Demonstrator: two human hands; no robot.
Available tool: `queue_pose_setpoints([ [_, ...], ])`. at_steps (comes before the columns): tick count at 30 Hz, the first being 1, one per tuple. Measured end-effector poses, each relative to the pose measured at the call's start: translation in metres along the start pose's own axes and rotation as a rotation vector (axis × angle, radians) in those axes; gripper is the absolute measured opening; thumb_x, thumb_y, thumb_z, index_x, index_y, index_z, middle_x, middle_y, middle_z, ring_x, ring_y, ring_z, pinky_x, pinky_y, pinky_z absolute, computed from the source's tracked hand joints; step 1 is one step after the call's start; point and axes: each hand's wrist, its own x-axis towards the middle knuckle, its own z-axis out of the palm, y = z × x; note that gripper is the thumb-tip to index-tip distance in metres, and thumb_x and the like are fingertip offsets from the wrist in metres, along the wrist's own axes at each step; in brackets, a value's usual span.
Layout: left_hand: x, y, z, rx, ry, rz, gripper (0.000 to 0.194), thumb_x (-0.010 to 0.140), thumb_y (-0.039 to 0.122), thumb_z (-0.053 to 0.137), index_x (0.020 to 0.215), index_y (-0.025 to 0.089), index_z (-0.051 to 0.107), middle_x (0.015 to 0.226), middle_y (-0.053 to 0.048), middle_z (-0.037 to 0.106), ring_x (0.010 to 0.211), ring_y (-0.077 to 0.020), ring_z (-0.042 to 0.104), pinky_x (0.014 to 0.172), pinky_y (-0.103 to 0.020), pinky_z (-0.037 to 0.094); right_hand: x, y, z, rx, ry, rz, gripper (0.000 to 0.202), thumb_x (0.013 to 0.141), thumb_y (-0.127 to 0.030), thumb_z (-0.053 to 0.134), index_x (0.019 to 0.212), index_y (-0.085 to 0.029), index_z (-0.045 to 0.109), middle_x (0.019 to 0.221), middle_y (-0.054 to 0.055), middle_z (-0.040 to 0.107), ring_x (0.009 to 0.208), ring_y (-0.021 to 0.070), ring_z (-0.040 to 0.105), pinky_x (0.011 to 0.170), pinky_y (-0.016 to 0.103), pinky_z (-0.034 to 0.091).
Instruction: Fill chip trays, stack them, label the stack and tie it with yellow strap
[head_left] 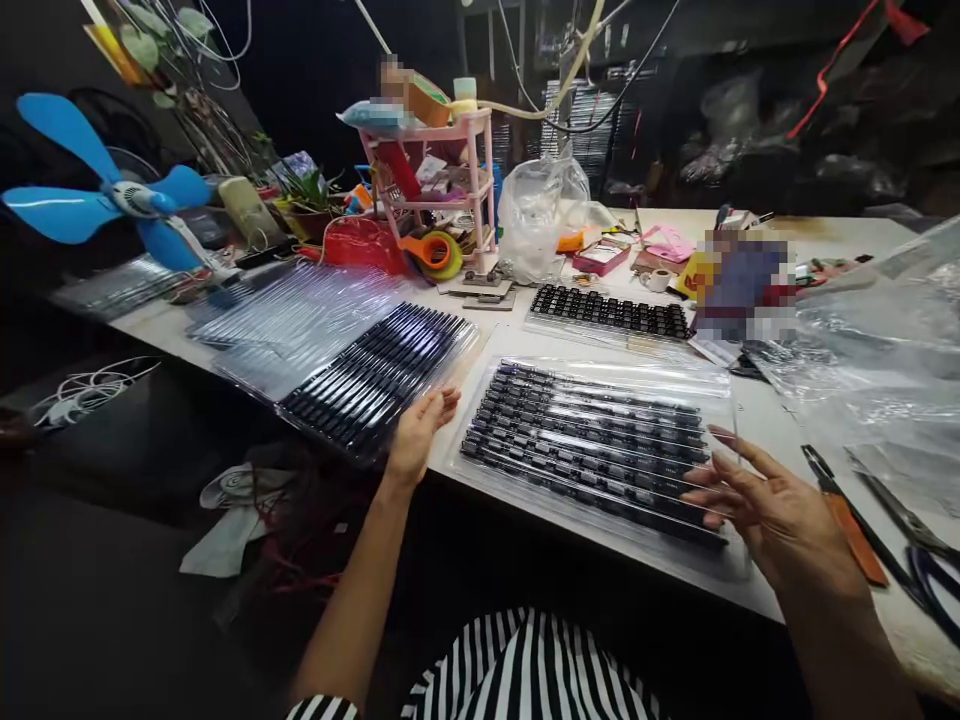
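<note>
In front of me lies a transparent plastic tray holding rows of black slotted strips. My left hand is just off the tray's left edge, fingers stretched out and holding nothing. At the right edge, my right hand is spread, its fingertips over the strip ends; whether they touch is unclear. Left of my left hand, another tray carries long shiny black strips, beside a stack of transparent plastic trays.
Orange-handled pliers and scissors lie by my right hand. Behind stand a tray of black pieces, a pink shelf rack and a plastic bag. A blue fan is at left; plastic sheeting at right.
</note>
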Motion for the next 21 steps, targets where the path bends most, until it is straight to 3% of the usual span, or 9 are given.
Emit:
queue_pose_setpoints([
  [4, 0.004, 0.000, 0.013, 0.179, -0.161, 0.055, 0.036, 0.078, 0.038, 0.062, 0.105, 0.015, 0.067, 0.113, -0.010, 0.067, 0.111, -0.0238, 0.057, 0.102, -0.039, 0.038, 0.013, 0.017, -0.023, -0.221, 0.130, -0.063, 0.078, 0.060, -0.047, 0.077, 0.128, -0.017, 0.051, 0.059, -0.001, 0.062, 0.044, 0.0118, 0.054, 0.036, 0.020, 0.045],
  [8, 0.014, 0.000, 0.023, 0.300, -0.239, 0.112, 0.040, 0.080, 0.035, 0.057, 0.114, 0.015, 0.063, 0.122, -0.008, 0.062, 0.117, -0.0218, 0.053, 0.105, -0.036, 0.035, 0.019, 0.028, -0.040, -0.421, 0.155, -0.101, 0.070, 0.070, -0.056, 0.067, 0.126, -0.017, 0.053, 0.067, 0.001, 0.061, 0.049, 0.0112, 0.052, 0.040, 0.021, 0.045],
  [14, 0.024, 0.006, 0.037, 0.410, -0.246, 0.119, 0.042, 0.084, 0.034, 0.051, 0.118, 0.011, 0.060, 0.126, -0.010, 0.060, 0.120, -0.0220, 0.051, 0.106, -0.036, 0.035, 0.018, 0.030, -0.036, -0.508, 0.134, -0.113, 0.068, 0.073, -0.062, 0.059, 0.127, -0.021, 0.053, 0.088, 0.006, 0.060, 0.054, 0.0123, 0.054, 0.039, 0.023, 0.044],
  [21, 0.035, 0.011, 0.039, 0.484, -0.261, 0.106, 0.045, 0.083, 0.034, 0.051, 0.121, 0.011, 0.058, 0.126, -0.010, 0.059, 0.119, -0.0223, 0.053, 0.105, -0.037, 0.036, 0.025, 0.022, -0.033, -0.429, 0.030, -0.074, 0.066, 0.075, -0.059, 0.058, 0.128, -0.021, 0.051, 0.075, 0.001, 0.054, 0.049, 0.0107, 0.048, 0.038, 0.023, 0.040],
])
